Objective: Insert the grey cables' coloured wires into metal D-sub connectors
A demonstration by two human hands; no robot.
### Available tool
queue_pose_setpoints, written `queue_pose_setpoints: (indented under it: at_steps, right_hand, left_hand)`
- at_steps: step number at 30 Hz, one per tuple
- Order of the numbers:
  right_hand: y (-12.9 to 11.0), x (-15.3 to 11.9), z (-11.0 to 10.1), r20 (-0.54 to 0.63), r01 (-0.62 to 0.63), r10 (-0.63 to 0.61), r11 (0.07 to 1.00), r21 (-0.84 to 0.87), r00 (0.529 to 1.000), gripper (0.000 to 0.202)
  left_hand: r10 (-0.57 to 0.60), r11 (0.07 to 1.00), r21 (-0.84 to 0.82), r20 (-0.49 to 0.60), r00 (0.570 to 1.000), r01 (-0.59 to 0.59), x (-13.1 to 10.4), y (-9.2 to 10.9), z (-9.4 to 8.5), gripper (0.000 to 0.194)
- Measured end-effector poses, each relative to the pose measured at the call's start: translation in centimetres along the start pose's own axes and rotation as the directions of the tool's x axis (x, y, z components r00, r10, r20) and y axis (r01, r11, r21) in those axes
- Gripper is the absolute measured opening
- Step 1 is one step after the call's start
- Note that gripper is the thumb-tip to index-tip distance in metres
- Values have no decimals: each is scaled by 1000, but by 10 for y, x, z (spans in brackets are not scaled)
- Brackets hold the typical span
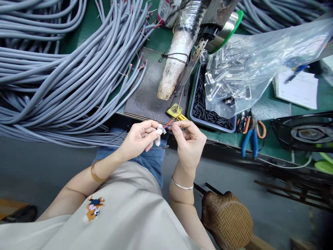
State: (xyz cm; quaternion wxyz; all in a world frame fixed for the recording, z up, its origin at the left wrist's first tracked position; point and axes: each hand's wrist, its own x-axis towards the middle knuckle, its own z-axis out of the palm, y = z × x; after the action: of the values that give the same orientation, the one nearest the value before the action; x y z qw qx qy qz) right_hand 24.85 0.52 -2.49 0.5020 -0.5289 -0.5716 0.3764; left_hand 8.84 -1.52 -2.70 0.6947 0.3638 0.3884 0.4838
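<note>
My left hand (142,137) is closed on a small metal connector (162,129), with white wrapping on some fingertips. Thin coloured wires (169,123), red and blue among them, run from the connector towards my right hand (188,139). That hand is pinched at the wires, its fingertips just right of the connector. A fine solder wire (180,102) comes down from above to the fingers of my right hand. Just beyond both hands, a yellow item (174,110) lies at the edge of a dark board (148,80).
Bundles of grey cables (65,80) fill the left of the green table. A wrapped tube (173,66) and metal arm hang over the board. To the right are a bin of black pieces (208,114), a plastic bag (249,69), blue-handled pliers (250,140) and a fan (309,133).
</note>
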Motion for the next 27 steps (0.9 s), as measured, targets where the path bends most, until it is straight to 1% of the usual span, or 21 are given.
queue_pose_setpoints:
  at_steps: [6,9,12,16,18,22,27]
  right_hand:
    - [4,1,1,28,-73,70,991,115,997,15]
    - [5,0,3,1,-77,77,988,131,997,14]
    - [5,-1,6,-43,-55,59,995,89,997,11]
    - [3,-1,7,-69,14,-9,997,82,998,4]
    - [2,-1,6,-60,39,-34,995,90,998,2]
    - [1,0,4,-30,41,-39,996,79,999,2]
    - [0,1,-2,24,61,-62,998,27,998,3]
  left_hand:
    - [-19,999,-45,27,999,20,0,1,-3,46]
    - [-5,998,-56,18,1000,6,0,0,-3,45]
    - [-12,998,-58,21,1000,13,0,-2,-3,44]
    - [-52,997,-58,65,997,56,0,-2,-3,43]
    - [-70,996,-41,79,994,74,0,-1,-3,43]
    - [-98,995,4,85,992,99,0,1,-3,42]
    - [-105,994,37,103,989,101,0,1,-3,40]
